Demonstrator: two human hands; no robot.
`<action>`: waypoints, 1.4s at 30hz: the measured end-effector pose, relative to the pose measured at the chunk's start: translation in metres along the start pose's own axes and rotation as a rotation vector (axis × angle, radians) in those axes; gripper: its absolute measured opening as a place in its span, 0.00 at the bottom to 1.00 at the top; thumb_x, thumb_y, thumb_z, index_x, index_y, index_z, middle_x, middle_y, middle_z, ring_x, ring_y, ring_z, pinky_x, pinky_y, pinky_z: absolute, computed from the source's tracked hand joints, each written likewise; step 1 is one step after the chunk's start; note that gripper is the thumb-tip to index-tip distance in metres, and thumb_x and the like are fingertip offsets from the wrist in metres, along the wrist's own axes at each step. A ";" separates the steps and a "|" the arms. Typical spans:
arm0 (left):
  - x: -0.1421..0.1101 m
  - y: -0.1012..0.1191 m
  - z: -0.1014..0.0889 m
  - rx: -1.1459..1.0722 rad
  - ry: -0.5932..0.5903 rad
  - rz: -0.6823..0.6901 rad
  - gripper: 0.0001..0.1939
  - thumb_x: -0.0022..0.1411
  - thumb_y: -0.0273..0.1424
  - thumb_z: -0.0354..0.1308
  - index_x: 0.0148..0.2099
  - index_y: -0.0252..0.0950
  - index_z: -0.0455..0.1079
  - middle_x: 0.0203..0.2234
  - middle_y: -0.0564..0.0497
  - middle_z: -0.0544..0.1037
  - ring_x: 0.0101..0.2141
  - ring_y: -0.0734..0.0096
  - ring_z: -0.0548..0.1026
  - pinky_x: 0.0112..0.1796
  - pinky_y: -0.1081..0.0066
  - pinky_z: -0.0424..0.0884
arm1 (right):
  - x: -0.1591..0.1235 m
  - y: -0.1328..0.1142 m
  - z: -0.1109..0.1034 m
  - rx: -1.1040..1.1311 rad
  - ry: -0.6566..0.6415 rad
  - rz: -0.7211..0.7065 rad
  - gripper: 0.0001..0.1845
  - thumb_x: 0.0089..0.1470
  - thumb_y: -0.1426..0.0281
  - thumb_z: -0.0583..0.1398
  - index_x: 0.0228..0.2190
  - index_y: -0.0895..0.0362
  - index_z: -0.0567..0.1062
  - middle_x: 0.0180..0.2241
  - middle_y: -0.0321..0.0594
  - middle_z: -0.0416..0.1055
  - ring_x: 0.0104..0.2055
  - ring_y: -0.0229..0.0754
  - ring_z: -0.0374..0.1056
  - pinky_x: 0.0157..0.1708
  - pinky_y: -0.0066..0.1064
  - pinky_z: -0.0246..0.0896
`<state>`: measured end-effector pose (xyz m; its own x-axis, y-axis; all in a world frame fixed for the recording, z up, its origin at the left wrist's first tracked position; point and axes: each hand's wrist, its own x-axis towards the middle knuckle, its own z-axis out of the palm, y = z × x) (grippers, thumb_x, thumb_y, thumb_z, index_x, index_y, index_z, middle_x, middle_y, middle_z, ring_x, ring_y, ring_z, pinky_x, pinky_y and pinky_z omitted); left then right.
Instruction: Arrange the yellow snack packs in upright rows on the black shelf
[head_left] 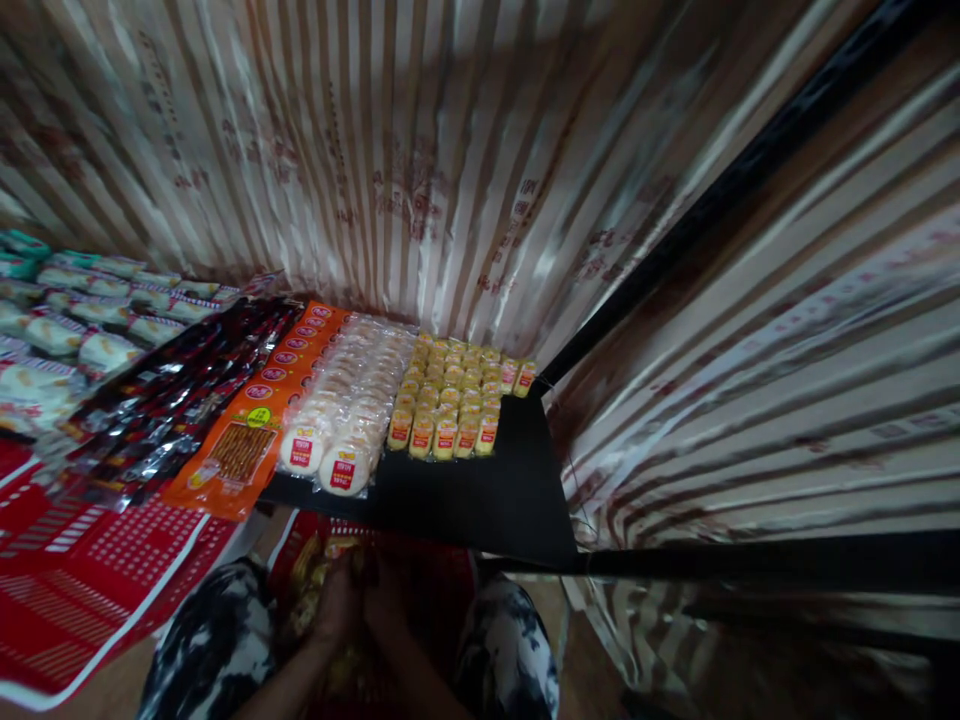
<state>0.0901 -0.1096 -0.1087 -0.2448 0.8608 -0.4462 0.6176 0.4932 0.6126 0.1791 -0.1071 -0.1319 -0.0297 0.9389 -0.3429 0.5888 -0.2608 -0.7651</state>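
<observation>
My left hand (339, 602) and my right hand (384, 600) are close together, low in a red basket (450, 590) between my knees. Deep shadow covers the fingers, so their grip does not show. Yellowish wrapped packets (304, 585) lie in the basket beside my left hand. Just beyond the basket, on a black shelf (465, 510), stand rows of small yellow wrapped cakes (446, 395) with red labels. To their left are rows of round white wrapped biscuits (345, 465), also red-labelled.
Left of the biscuits lie orange snack bags (240, 450), dark shiny packets (195, 380) and white wrapped packs (52, 330). Another red basket (112, 570) sits at the lower left. A striped curtain (420, 150) hangs behind, with a black post (675, 240) at the shelf's right corner.
</observation>
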 end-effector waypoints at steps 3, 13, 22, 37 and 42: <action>-0.008 0.007 -0.006 -0.006 0.023 0.030 0.19 0.55 0.21 0.46 0.48 0.32 0.69 0.47 0.42 0.74 0.50 0.66 0.71 0.50 0.70 0.64 | -0.006 -0.010 -0.006 -0.019 0.047 0.086 0.20 0.46 0.78 0.50 0.37 0.56 0.76 0.39 0.47 0.76 0.44 0.47 0.72 0.46 0.40 0.63; -0.045 0.052 -0.059 -0.039 0.037 0.023 0.19 0.59 0.31 0.48 0.51 0.29 0.65 0.42 0.41 0.76 0.45 0.63 0.74 0.46 0.68 0.65 | -0.042 -0.064 -0.071 -0.038 0.032 -0.273 0.18 0.50 0.75 0.51 0.41 0.56 0.74 0.37 0.44 0.75 0.40 0.43 0.70 0.43 0.34 0.63; -0.069 0.076 -0.093 -0.469 0.036 0.171 0.13 0.50 0.32 0.53 0.38 0.33 0.71 0.31 0.50 0.77 0.33 0.70 0.73 0.34 0.74 0.68 | -0.071 -0.090 -0.113 0.017 0.088 -0.404 0.21 0.46 0.75 0.54 0.44 0.55 0.73 0.35 0.39 0.68 0.29 0.35 0.67 0.33 0.27 0.66; -0.084 0.145 -0.091 -0.404 0.016 0.425 0.16 0.51 0.32 0.53 0.43 0.33 0.69 0.32 0.50 0.77 0.32 0.71 0.73 0.36 0.72 0.69 | -0.100 -0.094 -0.169 -0.249 0.339 -0.525 0.24 0.52 0.69 0.55 0.51 0.57 0.67 0.41 0.46 0.67 0.43 0.46 0.66 0.45 0.36 0.64; -0.083 0.176 -0.081 -0.206 0.017 0.478 0.17 0.53 0.30 0.52 0.48 0.36 0.66 0.31 0.52 0.76 0.33 0.71 0.73 0.38 0.72 0.67 | -0.089 -0.083 -0.189 -0.190 0.433 -0.506 0.20 0.52 0.70 0.54 0.48 0.56 0.68 0.42 0.45 0.68 0.43 0.45 0.66 0.45 0.36 0.64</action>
<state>0.1591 -0.0837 0.0889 0.0159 0.9970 -0.0754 0.5038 0.0572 0.8619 0.2852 -0.1267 0.0650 -0.0365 0.9500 0.3101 0.7202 0.2401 -0.6509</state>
